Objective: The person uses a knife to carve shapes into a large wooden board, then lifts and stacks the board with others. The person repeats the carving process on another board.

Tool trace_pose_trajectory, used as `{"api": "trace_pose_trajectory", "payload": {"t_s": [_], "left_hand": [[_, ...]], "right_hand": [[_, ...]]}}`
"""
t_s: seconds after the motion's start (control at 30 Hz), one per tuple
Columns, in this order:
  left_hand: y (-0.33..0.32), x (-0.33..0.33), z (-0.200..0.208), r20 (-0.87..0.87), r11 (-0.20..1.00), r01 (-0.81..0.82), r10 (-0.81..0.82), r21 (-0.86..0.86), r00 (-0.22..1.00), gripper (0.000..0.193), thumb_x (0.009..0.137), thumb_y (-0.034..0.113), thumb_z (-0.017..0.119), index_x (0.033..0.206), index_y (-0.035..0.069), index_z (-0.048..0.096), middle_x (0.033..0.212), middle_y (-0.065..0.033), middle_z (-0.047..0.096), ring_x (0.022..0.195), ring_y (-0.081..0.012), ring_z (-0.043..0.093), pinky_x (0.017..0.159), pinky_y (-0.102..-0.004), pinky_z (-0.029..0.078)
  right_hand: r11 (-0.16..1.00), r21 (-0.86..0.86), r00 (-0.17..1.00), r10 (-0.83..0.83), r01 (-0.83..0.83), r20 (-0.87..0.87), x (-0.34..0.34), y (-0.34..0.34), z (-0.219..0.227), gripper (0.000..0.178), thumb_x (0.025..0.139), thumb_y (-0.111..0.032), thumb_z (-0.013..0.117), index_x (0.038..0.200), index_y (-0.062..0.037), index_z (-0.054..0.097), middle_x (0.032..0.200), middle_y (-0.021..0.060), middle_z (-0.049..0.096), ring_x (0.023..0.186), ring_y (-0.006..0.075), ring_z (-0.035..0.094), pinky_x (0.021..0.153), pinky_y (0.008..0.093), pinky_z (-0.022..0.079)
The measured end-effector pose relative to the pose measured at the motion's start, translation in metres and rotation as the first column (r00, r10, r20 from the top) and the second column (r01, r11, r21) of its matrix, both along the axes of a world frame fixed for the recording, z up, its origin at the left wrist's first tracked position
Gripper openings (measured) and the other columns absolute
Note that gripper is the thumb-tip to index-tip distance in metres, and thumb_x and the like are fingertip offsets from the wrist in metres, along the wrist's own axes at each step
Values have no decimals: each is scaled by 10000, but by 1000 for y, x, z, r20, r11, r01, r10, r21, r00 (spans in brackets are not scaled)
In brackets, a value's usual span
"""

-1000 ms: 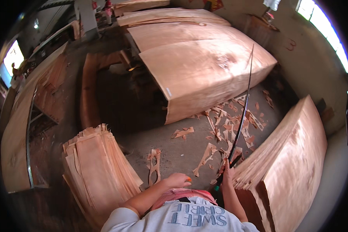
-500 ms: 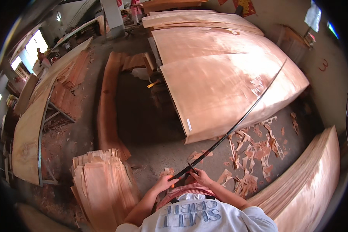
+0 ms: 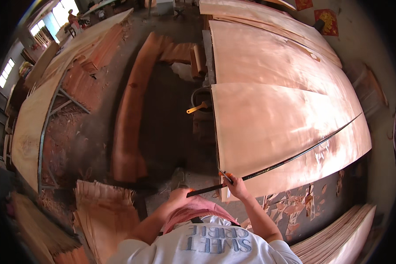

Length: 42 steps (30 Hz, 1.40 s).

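Now, left hand [image 3: 179, 197] closed around the black rod [image 3: 280, 163] at its near end — right hand [image 3: 236, 188] farther along, its hold unclear — shaft slanting rightward, away over pale veneer sheets [image 3: 268, 123].

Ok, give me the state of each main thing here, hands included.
Left hand: closed around the black rod's near end
Right hand: closed over the rod, farther along
Black rod: slanting across the pale sheet; contact unclear
Pale sheet: spread out
Yellow handle: jutting past the sheet's edge
Wood scraps: scattered
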State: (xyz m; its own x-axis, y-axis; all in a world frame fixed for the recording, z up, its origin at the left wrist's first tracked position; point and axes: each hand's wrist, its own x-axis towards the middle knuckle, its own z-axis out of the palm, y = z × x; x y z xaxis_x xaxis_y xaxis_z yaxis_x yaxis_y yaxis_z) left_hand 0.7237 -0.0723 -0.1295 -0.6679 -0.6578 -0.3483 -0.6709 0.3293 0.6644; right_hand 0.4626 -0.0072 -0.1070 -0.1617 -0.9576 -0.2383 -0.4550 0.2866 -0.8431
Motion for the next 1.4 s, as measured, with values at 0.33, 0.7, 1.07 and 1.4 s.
{"api": "trace_pose_trajectory", "payload": {"t_s": [0.33,0.7,1.07,1.4], "left_hand": [[-213,-63,-8,-100,833,288,-274,472,957,420,804,376,554,1110,90,531,937,-193,599,852,-344,576,740,-387,450],[-291,-56,-32,-157,741,353,-323,572,933,431,795,353,550,1078,28,537,878,-224,602,810,-348,585,711,-395,460],[-241,-67,-78,-124,581,417,-477,699,870,278,833,266,531,1011,55,563,744,-113,624,667,-196,608,609,-313,475],[-187,-92,-62,93,918,319,-348,235,933,413,831,432,475,978,56,560,692,-98,621,676,-244,609,634,-372,454]], "right_hand": [[978,150,904,-71,147,-422,-80,-268,-37,584,819,-166,501,1343,-218,247,684,172,587,645,365,566,576,459,444],[933,227,792,-90,279,-604,-103,-431,-10,319,833,-376,505,932,-84,583,740,144,606,720,322,582,618,401,451],[142,-62,147,-986,988,80,-50,-26,9,191,724,23,446,820,-41,598,738,7,598,670,94,518,634,220,410],[-13,37,-16,-995,999,97,79,109,-85,144,744,1,540,874,-33,594,707,-15,555,630,77,485,576,225,402]]}}
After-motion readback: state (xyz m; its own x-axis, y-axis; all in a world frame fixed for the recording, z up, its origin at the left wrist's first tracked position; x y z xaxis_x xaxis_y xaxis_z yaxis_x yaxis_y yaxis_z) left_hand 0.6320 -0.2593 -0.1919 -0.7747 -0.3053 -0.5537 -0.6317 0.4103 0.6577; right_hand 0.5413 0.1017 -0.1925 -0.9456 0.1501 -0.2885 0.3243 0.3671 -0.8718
